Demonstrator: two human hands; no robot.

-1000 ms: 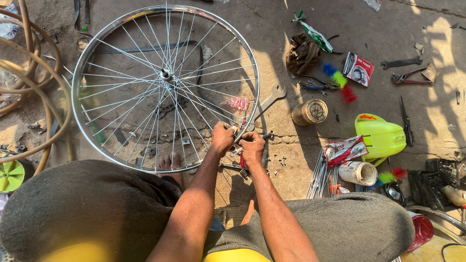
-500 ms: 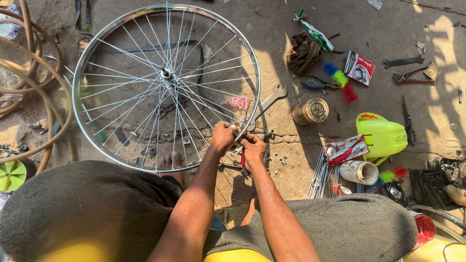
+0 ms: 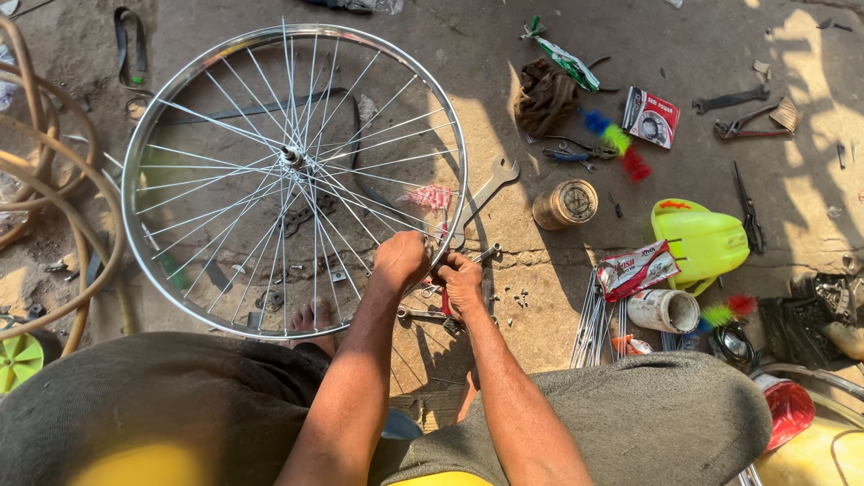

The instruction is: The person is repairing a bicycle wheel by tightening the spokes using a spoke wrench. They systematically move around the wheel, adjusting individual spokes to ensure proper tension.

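A silver bicycle wheel (image 3: pixel 162 117) with many thin spokes and a central hub (image 3: pixel 292 157) lies on the concrete ground in front of me. My left hand (image 3: pixel 400 261) grips the rim at its near right side. Close beside it, my right hand (image 3: pixel 461 281) pinches a small tool with a red handle against the rim and spokes. Both hands touch the wheel's lower right edge. The tool's tip is hidden by my fingers.
A large flat wrench (image 3: pixel 486 193) lies by the rim. To the right are a round tin (image 3: pixel 565 204), a yellow-green plastic jug (image 3: pixel 702 238), a white jar (image 3: pixel 663 310), pliers (image 3: pixel 747 126), scissors (image 3: pixel 747 211) and loose spokes (image 3: pixel 598 315). Tan tubing (image 3: pixel 54 225) curls at left.
Both hands stay at the same spot on the rim; only small finger shifts are visible. The wheel has not moved noticeably.
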